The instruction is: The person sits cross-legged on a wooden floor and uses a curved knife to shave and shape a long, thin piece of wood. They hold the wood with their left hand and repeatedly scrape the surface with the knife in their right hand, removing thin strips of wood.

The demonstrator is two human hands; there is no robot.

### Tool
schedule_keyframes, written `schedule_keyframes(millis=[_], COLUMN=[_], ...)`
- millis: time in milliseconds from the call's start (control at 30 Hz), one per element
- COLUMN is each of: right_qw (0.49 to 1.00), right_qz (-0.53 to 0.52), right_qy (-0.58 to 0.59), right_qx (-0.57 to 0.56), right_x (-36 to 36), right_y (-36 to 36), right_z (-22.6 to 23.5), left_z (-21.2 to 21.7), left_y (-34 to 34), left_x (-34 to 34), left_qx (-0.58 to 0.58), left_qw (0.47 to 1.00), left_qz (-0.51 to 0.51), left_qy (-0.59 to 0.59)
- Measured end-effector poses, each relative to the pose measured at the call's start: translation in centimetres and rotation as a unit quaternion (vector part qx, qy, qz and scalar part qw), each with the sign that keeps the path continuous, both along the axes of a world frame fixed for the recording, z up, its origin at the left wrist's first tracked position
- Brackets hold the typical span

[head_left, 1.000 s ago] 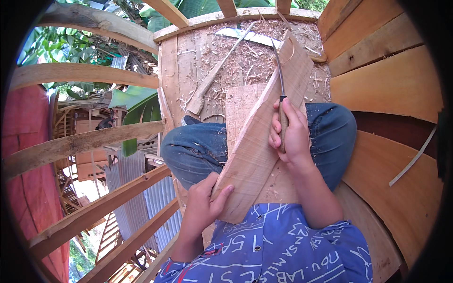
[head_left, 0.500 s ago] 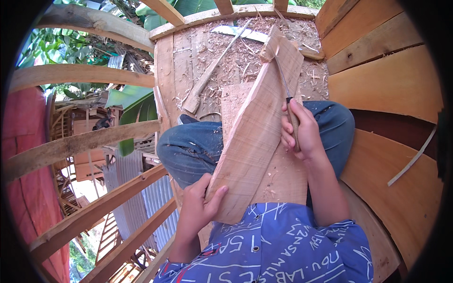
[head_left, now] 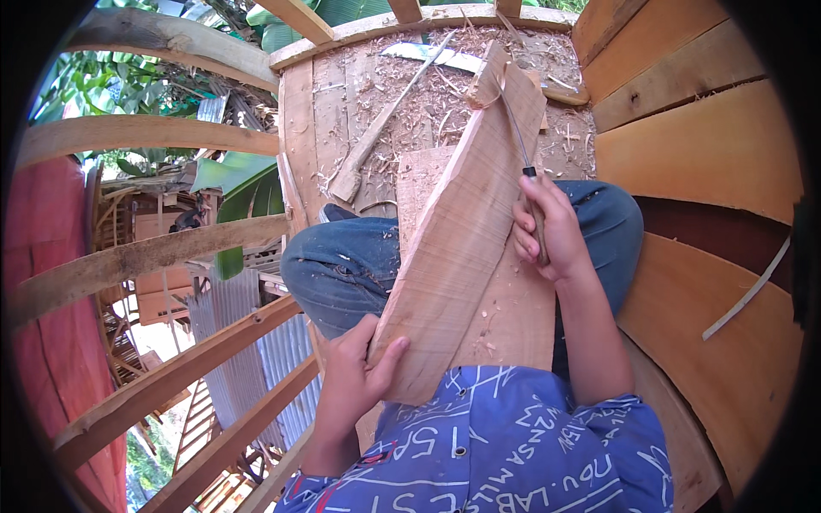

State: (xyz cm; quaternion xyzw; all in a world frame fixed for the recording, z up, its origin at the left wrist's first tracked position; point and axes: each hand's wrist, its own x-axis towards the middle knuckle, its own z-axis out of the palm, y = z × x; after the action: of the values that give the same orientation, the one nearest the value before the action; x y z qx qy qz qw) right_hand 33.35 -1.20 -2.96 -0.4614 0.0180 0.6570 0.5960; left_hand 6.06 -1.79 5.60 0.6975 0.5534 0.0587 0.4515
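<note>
A long pale wooden plank (head_left: 462, 231) leans tilted across my lap, its near end against my blue shirt. My left hand (head_left: 355, 380) grips the plank's near left edge, thumb on top. My right hand (head_left: 547, 231) is closed on the wooden handle of a thin-bladed knife (head_left: 517, 137), whose blade runs up along the plank's right edge toward its far end. A curled shaving hangs at the plank's far tip. My knees in blue jeans (head_left: 342, 261) sit under the plank.
The wooden platform (head_left: 342, 94) ahead is covered in shavings, with a machete-like blade (head_left: 428, 56) and a wooden stick (head_left: 385, 137) lying on it. Curved wooden planks (head_left: 701, 162) rise at right. Open wooden rails (head_left: 145, 256) and a drop lie at left.
The plank has tilted more upright and swung slightly left. My right hand with the knife has drawn back toward me along the right edge, raising a shaving at the far tip.
</note>
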Motion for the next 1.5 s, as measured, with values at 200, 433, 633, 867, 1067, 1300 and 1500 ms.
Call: schedule_keyframes(millis=[200,433,633,867,1067,1300,1500], right_qw=[0.939,0.689,0.690,0.810,0.838,0.796,0.770], right_qz=[-0.035,0.108,0.116,0.050,0.062,0.108,0.214], right_qy=[-0.332,-0.716,-0.710,-0.583,-0.541,-0.594,-0.601], right_qx=[0.080,-0.004,-0.073,0.035,0.006,0.029,0.014], right_x=[-1.0,0.4,-0.4,-2.7,-2.4,-2.7,-1.7], right_y=[-0.7,-1.8,-3.7,-3.5,-4.9,-4.5,-2.8], right_z=[3.9,2.5,4.0,5.6,3.3,2.7,2.7], left_z=[0.6,1.4,1.0,0.8,0.4,1.0,1.0], left_y=[-0.3,-0.2,-0.4,0.0,0.5,0.8,0.4], left_x=[0.3,0.6,0.1,-0.1,-1.2,-0.7,-0.3], left_qx=[0.006,0.036,0.042,0.052,0.039,0.026,0.042], left_qw=[1.000,0.999,0.999,0.998,0.999,0.999,0.998], left_qz=[0.001,-0.024,-0.029,-0.030,-0.028,-0.031,-0.046], left_qy=[0.010,0.023,0.001,-0.006,-0.023,-0.013,0.007])
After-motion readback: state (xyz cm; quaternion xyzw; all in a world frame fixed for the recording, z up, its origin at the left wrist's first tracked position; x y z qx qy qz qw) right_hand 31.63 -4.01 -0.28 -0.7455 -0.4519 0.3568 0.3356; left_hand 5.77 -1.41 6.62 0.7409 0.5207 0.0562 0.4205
